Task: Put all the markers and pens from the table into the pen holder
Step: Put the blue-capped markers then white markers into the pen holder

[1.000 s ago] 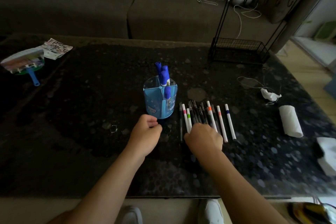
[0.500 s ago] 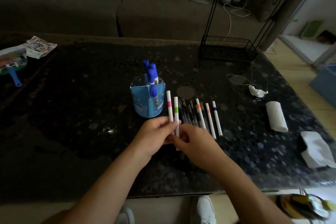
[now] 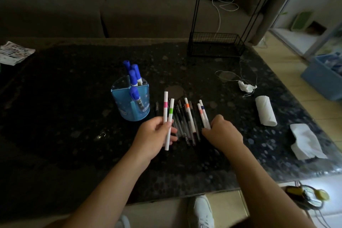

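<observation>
My left hand (image 3: pixel 155 136) is closed around two white markers, one with a pink band (image 3: pixel 165 106) and one with a green band (image 3: pixel 169 122), held upright just right of the blue pen holder (image 3: pixel 130 102), which already has blue-capped markers (image 3: pixel 133 76) standing in it. My right hand (image 3: pixel 223 132) grips two more white markers (image 3: pixel 203 114) at their near ends. Between my hands the remaining pens (image 3: pixel 185 122) lie on the dark table (image 3: pixel 74 116).

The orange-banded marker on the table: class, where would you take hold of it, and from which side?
Judging by its pose, take the orange-banded marker at its far, upper end, coming from above. That end sticks out past the dark pens packed along its sides, so a pinch grip fits there; the near end is crowded by the right hand and other pens.
</observation>
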